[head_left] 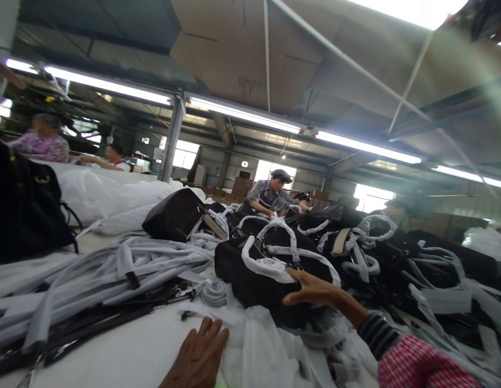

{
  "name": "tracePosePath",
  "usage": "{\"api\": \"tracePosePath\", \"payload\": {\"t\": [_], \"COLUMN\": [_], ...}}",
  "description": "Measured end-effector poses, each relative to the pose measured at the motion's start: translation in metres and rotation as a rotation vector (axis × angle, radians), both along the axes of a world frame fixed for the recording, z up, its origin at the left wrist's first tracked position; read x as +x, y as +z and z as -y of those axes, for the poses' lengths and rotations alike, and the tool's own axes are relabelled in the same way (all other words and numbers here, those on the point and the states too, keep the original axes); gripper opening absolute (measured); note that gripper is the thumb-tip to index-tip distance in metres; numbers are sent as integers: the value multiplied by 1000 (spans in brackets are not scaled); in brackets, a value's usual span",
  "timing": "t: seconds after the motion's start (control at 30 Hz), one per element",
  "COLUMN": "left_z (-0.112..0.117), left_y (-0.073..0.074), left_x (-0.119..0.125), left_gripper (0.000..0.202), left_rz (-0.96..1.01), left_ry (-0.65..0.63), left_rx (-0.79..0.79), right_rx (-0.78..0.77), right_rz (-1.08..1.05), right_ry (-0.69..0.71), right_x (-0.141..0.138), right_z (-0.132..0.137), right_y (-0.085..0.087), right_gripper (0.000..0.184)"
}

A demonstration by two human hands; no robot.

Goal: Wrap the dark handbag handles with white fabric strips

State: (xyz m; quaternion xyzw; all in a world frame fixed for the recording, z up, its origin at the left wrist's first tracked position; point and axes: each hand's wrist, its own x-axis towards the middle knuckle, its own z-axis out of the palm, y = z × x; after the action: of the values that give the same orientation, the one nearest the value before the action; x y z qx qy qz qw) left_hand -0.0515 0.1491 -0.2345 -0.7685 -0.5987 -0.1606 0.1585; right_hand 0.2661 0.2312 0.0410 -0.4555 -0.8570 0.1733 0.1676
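Note:
A black handbag [250, 272], its handles wrapped in white padding, stands in front of me on the table. My right hand [313, 288] lies against its right side, thumb spread away from the fingers; fingertips touch near a wrapped handle [270, 269]. My left hand [201, 350] is low in the middle with fingers stretched out, beside crumpled white wrapping [264, 345]. Just beyond the left fingertips is the dark end of a strap [188, 314]. A coil of white-wrapped strap [214, 292] sits left of the bag.
Many wrapped straps [112, 269] lie piled on the left. More black handbags [173, 215] crowd the table [129, 345], with another dark bag [27, 205] at far left. Across the heap a co-worker in a cap [270, 191] leans over bags. Clear plastic [108, 188] lies behind.

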Motion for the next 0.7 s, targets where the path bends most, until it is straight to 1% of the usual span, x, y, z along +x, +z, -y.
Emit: {"api": "tracePosePath", "payload": {"t": [0.07,0.1,0.13,0.17,0.23,0.37,0.43,0.5,0.6,0.63,0.67,0.7], "left_z": [8,11,14,16,17,13,14,19,26,28,28,28], "left_y": [2,3,4,6,10,19,25,31,44,48,54,60], "left_x": [3,5,6,6,4,0,2,8,17,19,20,19], "left_gripper": [88,88,87,88,88,81,78,80,79,74,68,58], "left_rz": [7,4,0,-7,-25,-3,9,9,41,98,222,399], "left_ry": [12,14,16,11,-33,-104,-100,-73,-47,-58,-85,-118], "left_rx": [53,81,104,113,86,-14,-43,-69,-100,-113,-129,-143], "right_rx": [66,133,198,255,367,564,683,795,895,920,943,964], "right_rz": [-33,-73,-118,-167,-255,-370,-452,-531,-593,-606,-616,-623], "right_ry": [-52,-110,-156,-187,-234,-291,-271,-223,-182,-177,-171,-165], "right_x": [-16,-25,-34,-44,-61,-90,-99,-105,-110,-111,-112,-112], "right_z": [-5,-9,-13,-17,-23,-25,-18,-6,18,27,36,45], "right_y": [-7,-6,-3,5,30,98,129,154,182,188,193,196], "right_gripper": [42,30,21,17,18,25,29,34,38,38,36,35]}}
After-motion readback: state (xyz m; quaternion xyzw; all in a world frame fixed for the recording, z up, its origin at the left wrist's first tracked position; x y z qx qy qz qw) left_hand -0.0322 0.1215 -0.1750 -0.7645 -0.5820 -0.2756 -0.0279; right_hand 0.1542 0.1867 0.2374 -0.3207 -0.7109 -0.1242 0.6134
